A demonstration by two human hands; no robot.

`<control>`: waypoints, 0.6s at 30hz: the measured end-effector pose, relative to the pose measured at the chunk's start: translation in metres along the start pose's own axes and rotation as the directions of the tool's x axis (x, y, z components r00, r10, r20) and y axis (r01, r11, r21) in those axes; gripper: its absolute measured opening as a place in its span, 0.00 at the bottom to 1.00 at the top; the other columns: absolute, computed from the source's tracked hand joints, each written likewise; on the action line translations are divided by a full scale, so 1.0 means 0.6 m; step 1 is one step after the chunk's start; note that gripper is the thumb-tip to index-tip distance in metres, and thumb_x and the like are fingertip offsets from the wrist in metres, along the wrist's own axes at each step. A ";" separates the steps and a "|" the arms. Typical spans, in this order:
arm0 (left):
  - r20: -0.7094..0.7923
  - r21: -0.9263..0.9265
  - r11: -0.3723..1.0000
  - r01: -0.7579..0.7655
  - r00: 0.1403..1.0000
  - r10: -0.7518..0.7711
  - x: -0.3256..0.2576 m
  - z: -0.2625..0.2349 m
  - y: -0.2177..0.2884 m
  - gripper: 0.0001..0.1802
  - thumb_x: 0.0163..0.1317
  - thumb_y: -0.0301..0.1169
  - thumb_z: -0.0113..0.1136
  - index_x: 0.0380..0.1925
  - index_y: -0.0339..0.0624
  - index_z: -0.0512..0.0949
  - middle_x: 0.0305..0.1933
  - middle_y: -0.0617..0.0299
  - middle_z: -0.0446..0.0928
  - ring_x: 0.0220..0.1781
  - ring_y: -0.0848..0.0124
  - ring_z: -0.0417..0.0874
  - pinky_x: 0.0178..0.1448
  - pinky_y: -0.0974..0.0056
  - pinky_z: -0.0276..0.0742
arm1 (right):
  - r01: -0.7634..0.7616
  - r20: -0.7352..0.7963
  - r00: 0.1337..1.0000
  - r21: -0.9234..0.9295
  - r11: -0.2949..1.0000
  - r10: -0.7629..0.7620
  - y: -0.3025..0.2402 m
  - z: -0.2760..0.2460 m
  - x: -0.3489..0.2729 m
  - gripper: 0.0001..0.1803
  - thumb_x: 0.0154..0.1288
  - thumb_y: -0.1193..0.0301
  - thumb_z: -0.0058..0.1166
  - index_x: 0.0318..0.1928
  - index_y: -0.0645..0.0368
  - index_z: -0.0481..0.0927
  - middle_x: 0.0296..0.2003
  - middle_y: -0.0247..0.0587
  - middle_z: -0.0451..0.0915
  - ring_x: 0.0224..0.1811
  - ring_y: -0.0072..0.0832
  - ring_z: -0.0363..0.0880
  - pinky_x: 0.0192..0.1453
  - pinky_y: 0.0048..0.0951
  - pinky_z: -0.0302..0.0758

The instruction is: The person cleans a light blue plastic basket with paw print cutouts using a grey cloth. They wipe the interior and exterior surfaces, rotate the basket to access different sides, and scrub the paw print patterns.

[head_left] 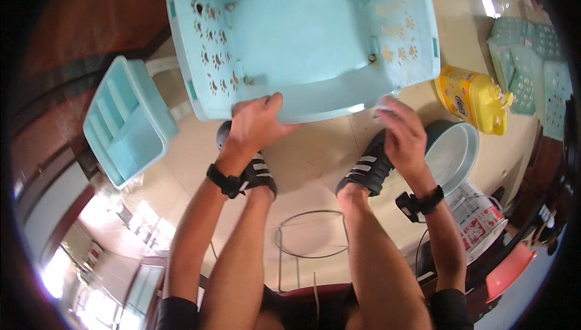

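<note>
A large light-blue plastic basket (302, 39) with paw-print cutouts in its walls stands in front of me, its inside facing up. My left hand (257, 124) grips the basket's near rim at the left, thumb along the outside. Close to the rim's right part, my right hand (404, 136) is closed on a small white cloth or tissue (382, 107). That hand is slightly blurred, and whether the cloth touches the rim I cannot tell. Small brownish spots show at the basket's inner corners.
At the left is a light-blue divided bin (130, 127). To the right are a yellow jug (472, 97), a round basin (454, 154), a white-and-red bucket (478, 221) and perforated light-blue panels (526, 67). A wire stand (311, 257) is between my legs. A red object (510, 272) lies lower right.
</note>
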State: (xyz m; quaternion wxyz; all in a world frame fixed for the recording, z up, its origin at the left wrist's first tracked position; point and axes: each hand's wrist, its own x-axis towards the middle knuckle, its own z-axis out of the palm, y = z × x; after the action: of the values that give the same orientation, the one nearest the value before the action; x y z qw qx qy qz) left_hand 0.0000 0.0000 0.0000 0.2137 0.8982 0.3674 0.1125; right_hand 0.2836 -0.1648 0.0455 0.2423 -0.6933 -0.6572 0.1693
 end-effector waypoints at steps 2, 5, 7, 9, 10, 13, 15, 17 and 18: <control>-0.007 -0.006 1.000 -0.024 1.000 0.024 -0.011 -0.009 -0.001 0.28 0.46 0.53 0.75 0.22 0.43 0.72 0.20 0.58 0.78 0.22 0.55 0.81 0.24 0.56 0.77 | -0.254 -0.270 0.922 0.117 0.960 0.277 -0.018 0.003 -0.010 0.17 0.65 0.83 0.53 0.54 0.64 0.81 0.52 0.49 0.82 0.55 0.40 0.82 0.58 0.34 0.77; 0.104 0.121 0.992 0.031 0.994 -0.044 0.011 -0.022 0.025 0.27 0.47 0.52 0.75 0.21 0.43 0.70 0.19 0.59 0.76 0.21 0.56 0.79 0.22 0.56 0.74 | -0.484 -0.065 0.525 0.797 0.361 0.849 0.020 0.007 0.001 0.19 0.72 0.71 0.56 0.60 0.67 0.76 0.51 0.41 0.82 0.49 0.22 0.80 0.54 0.25 0.77; 0.160 0.143 0.989 0.033 0.986 -0.056 0.025 -0.019 0.064 0.26 0.46 0.50 0.75 0.21 0.43 0.70 0.20 0.60 0.76 0.21 0.56 0.79 0.23 0.56 0.73 | -0.398 0.032 0.428 0.904 0.156 0.903 0.039 0.019 0.015 0.20 0.71 0.70 0.56 0.61 0.62 0.77 0.47 0.37 0.82 0.43 0.22 0.81 0.47 0.25 0.78; 0.200 0.124 0.992 -0.003 0.979 -0.022 0.042 -0.008 0.088 0.25 0.47 0.47 0.76 0.22 0.43 0.70 0.21 0.60 0.76 0.23 0.55 0.79 0.24 0.55 0.73 | -0.284 0.295 0.445 0.942 -0.179 0.846 0.047 0.039 0.011 0.21 0.70 0.72 0.55 0.62 0.61 0.76 0.40 0.34 0.82 0.36 0.20 0.80 0.36 0.23 0.75; 0.199 0.092 0.995 -0.035 0.980 0.016 0.054 0.000 0.095 0.24 0.47 0.45 0.76 0.22 0.43 0.70 0.23 0.60 0.76 0.25 0.55 0.79 0.26 0.55 0.73 | -0.276 0.317 0.433 0.938 -0.211 0.844 0.047 0.049 0.020 0.21 0.70 0.72 0.54 0.62 0.61 0.76 0.38 0.33 0.82 0.33 0.20 0.79 0.32 0.22 0.72; 0.234 0.082 0.996 -0.034 0.972 0.014 0.061 0.032 0.088 0.21 0.49 0.39 0.75 0.24 0.42 0.69 0.26 0.59 0.76 0.29 0.53 0.79 0.30 0.54 0.74 | -0.201 0.290 0.371 0.953 -0.229 0.882 -0.004 0.048 0.061 0.20 0.70 0.72 0.55 0.60 0.65 0.74 0.34 0.35 0.82 0.29 0.19 0.78 0.27 0.21 0.71; 0.242 0.057 0.998 -0.036 0.970 0.021 0.062 0.051 0.081 0.19 0.51 0.36 0.73 0.26 0.42 0.69 0.27 0.58 0.76 0.31 0.52 0.79 0.32 0.53 0.74 | -0.255 0.224 0.338 0.957 -0.140 0.914 -0.013 0.056 0.060 0.20 0.70 0.73 0.56 0.59 0.67 0.74 0.34 0.37 0.82 0.28 0.19 0.78 0.28 0.23 0.72; 0.221 -0.010 0.998 -0.062 0.973 0.063 0.066 0.059 0.075 0.17 0.51 0.33 0.72 0.27 0.41 0.69 0.28 0.57 0.76 0.32 0.50 0.79 0.33 0.51 0.74 | -0.450 0.330 0.353 0.880 -0.150 0.876 -0.028 0.066 0.052 0.19 0.67 0.70 0.61 0.54 0.69 0.77 0.32 0.40 0.83 0.29 0.23 0.80 0.31 0.29 0.76; 0.235 -0.024 0.998 -0.064 0.970 0.068 0.075 0.063 0.079 0.18 0.51 0.32 0.72 0.27 0.41 0.69 0.28 0.56 0.75 0.32 0.49 0.79 0.33 0.51 0.73 | -0.517 0.353 0.362 0.846 -0.130 0.863 -0.040 0.079 0.054 0.19 0.66 0.69 0.62 0.52 0.69 0.78 0.31 0.41 0.83 0.29 0.25 0.81 0.33 0.31 0.77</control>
State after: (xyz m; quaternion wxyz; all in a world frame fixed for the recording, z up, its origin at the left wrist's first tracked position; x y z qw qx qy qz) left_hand 0.0740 -0.0097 -0.0091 0.2594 0.9151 0.3084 0.0151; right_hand 0.2399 -0.1267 0.0228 0.5344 -0.6989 0.0834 0.4679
